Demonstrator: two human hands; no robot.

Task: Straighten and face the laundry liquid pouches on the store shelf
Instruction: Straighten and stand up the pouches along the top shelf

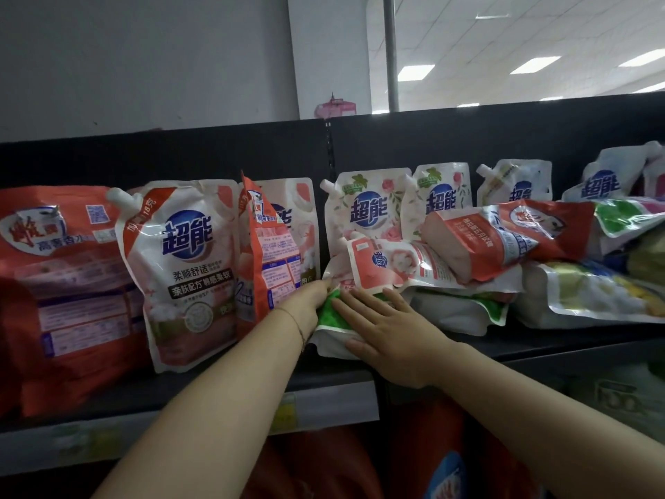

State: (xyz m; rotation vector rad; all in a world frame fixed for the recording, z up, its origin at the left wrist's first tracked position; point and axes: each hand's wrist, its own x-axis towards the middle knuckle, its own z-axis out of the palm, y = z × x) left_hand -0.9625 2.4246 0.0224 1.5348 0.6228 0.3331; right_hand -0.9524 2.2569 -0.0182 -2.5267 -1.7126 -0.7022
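Note:
A green and white pouch lies flat at the shelf's front edge, under a heap of fallen pouches. My left hand reaches in at its left end, fingers curled round the pouch edge beneath a red and white pouch lying on top. My right hand rests flat on the green pouch with fingers straight and spread. To the left, a pink and white pouch stands upright and faces out. A red pouch beside it stands turned sideways.
Big red bags fill the shelf's left end. Upright floral pouches stand at the back against the black shelf panel. More toppled pouches pile up on the right. The shelf lip carries price tags; red bags sit below.

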